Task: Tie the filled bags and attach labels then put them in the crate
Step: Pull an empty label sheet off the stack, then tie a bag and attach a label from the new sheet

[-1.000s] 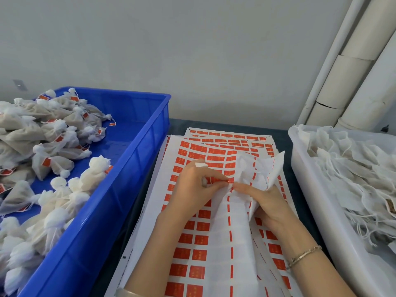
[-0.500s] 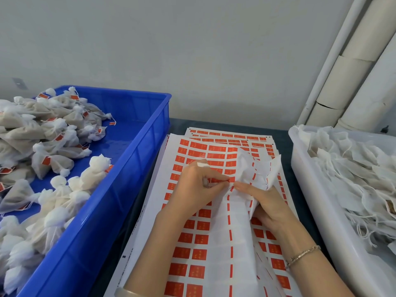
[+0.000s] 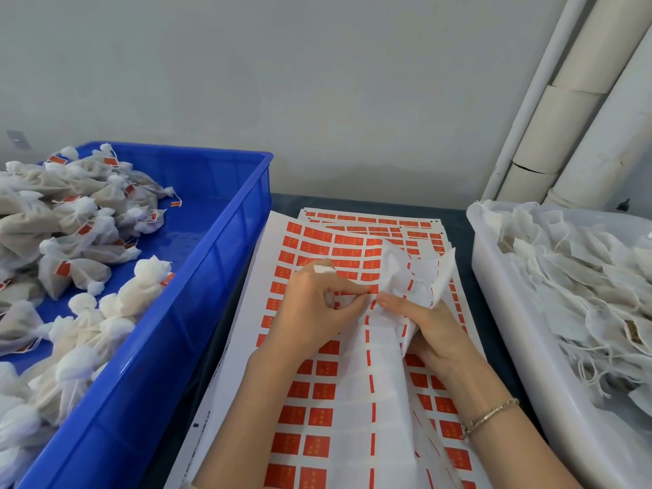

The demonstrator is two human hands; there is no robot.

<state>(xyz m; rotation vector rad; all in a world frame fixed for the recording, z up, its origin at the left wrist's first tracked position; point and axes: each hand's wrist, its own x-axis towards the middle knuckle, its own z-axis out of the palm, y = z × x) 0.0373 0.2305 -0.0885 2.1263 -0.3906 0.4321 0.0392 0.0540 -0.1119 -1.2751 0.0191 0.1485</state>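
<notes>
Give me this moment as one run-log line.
left hand: pinches red paper label | right hand: grips lifted white backing sheet | blue plastic crate: tied labelled bags inside

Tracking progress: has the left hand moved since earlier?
No; left hand keeps its spot on the red-printed label sheet, relative to the blue plastic crate.

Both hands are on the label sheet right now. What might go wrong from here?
1. The left hand pinches a red label only at its edge. It may tear or fold onto itself as it lifts.
2. The right hand holds the crumpled sheet bunched up, so its grip could rip the backing.
3. The stack of label sheets underneath looks loose and might slide toward the blue crate.
</notes>
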